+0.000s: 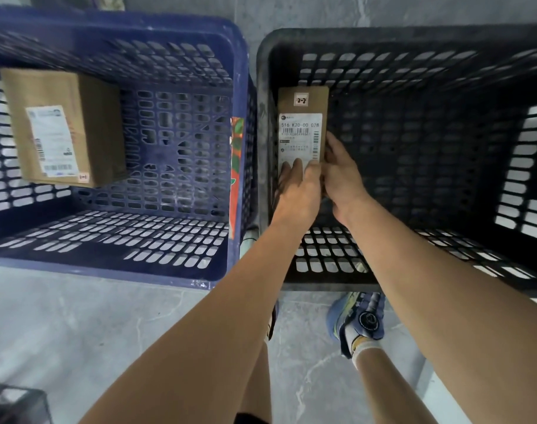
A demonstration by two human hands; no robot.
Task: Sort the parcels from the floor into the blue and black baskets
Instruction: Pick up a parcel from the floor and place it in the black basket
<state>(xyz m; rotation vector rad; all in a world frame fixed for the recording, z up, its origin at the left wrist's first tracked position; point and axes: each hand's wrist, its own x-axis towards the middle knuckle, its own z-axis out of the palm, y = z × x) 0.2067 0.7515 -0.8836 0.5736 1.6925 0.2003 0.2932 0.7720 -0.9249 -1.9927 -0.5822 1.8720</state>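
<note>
holding a slim parcel [302, 123] inside the black basket [414, 41], we have it close against the basket's nine o'clock wall. its white shipping label faces up, and a small tag sits near its twelve o'clock end. our left hand [297, 191] grips the parcel's six o'clock end, fingers laid over the foot of the label. our right hand [342, 179] closes on its three o'clock edge, fingers curled against the cardboard. whether the parcel rests on the basket's bottom or hangs just above it, we cannot tell. at nine o'clock from the black basket, just beside it, stands the blue basket [108, 270]. a larger parcel [62, 127] lies toward that basket's nine o'clock side, label up. both baskets sit on a grey marbled floor [62, 332]. at six o'clock from the black basket, a blue and yellow shoe [359, 319] with a white sock shows between our forearms.
</note>
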